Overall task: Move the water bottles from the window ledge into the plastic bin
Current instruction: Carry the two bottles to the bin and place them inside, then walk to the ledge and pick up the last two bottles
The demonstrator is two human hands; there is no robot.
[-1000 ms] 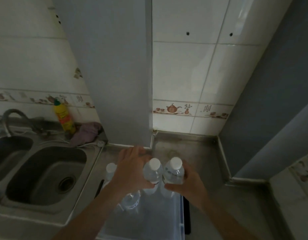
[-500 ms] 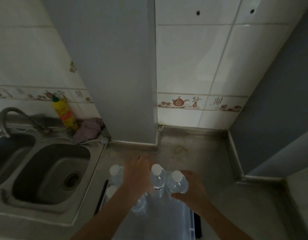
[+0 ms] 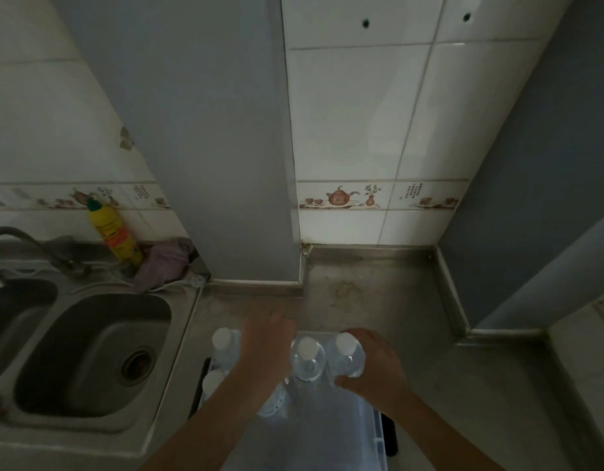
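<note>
Left hand (image 3: pixel 266 348): fingers curl down over a bottle (image 3: pixel 307 360), probably gripping it; the grip is hidden.
Right hand (image 3: pixel 372 368): fingers wrapped around second bottle (image 3: pixel 346 356).
Plastic bin (image 3: pixel 375 436): under both hands on the worktop (image 3: pixel 378 294).
Other bottles (image 3: pixel 224 346): upright, left of the left fingers.

I see a dim kitchen corner. White wall tiles (image 3: pixel 355 113) carry a decorative border of teapots (image 3: pixel 341 198), and two small holes sit high on them. A grey pillar (image 3: pixel 209 130) juts out in the middle, with a grey wall (image 3: pixel 538 164) on the right. The steel table (image 3: pixel 378 294) is stained. On the left lie a steel sink (image 3: pixel 90 355), a curved tap (image 3: pixel 11 239), a yellow detergent bottle (image 3: pixel 115 234) and a purple cloth (image 3: pixel 164 263).
</note>
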